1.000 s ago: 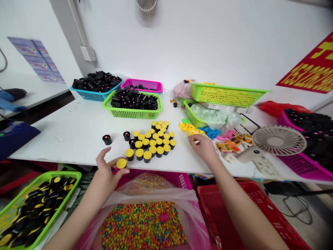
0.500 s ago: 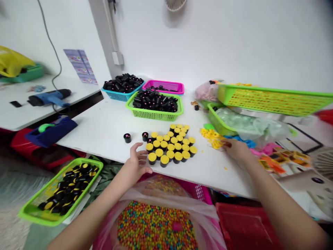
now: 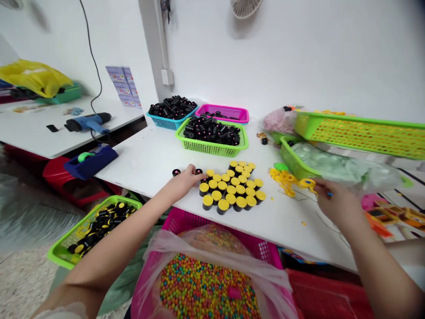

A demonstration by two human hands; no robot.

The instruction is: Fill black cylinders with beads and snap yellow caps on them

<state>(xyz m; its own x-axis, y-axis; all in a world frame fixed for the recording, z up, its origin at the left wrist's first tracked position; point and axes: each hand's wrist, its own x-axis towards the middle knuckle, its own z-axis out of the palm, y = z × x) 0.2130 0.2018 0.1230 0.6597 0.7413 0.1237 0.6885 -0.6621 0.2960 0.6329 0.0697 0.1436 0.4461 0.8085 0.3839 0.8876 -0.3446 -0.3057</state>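
Note:
My left hand [image 3: 186, 178] lies on the white table [image 3: 146, 159], its fingers reaching among small black cups without lids [image 3: 176, 172] at the left edge of a cluster of black cups with yellow lids [image 3: 232, 190]. Whether it grips one is hidden. My right hand [image 3: 335, 201] hovers beside a pile of loose yellow lids [image 3: 285, 179] and pinches a yellow lid [image 3: 307, 182] between its fingertips.
Green [image 3: 212, 148], blue [image 3: 166, 124] and pink [image 3: 222, 108] baskets of black cups stand at the back. A pink basket with a bag of coloured beads [image 3: 206, 288] sits below the table edge. A green tray [image 3: 66, 248] lies on the floor at left.
The view has swung left. My left hand moved forward from the table edge to the black cups. My right hand lifted a yellow lid from the pile.

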